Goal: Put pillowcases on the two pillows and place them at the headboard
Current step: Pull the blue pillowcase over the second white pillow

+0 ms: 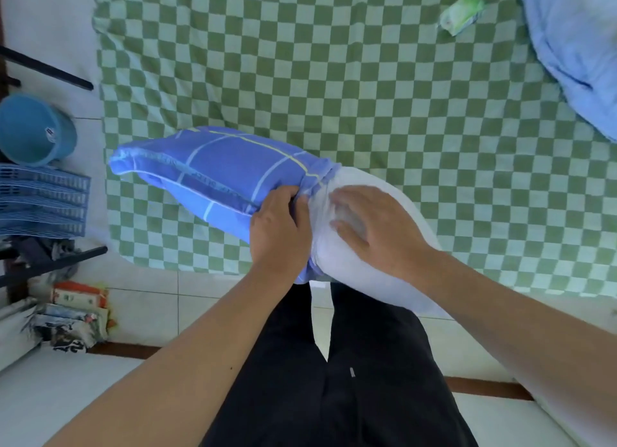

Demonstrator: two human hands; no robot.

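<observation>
Left hand (278,228) fingers clamp the blue checked cotton pillowcase (213,169) hem, seemingly, while right hand (370,228), fingers spread, should press the white pillow (367,266) deeper evenly.

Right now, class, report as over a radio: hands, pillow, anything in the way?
Left hand grips pillowcase edge. Right hand flat on pillow. Case about halfway on, white end bare. Green packet lies on bed, clear of the work.

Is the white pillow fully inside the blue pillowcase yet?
No, partly in. The blue plaid pillowcase covers one end; the white pillow sticks out bare past its bunched opening, gripped by the left hand.
</observation>
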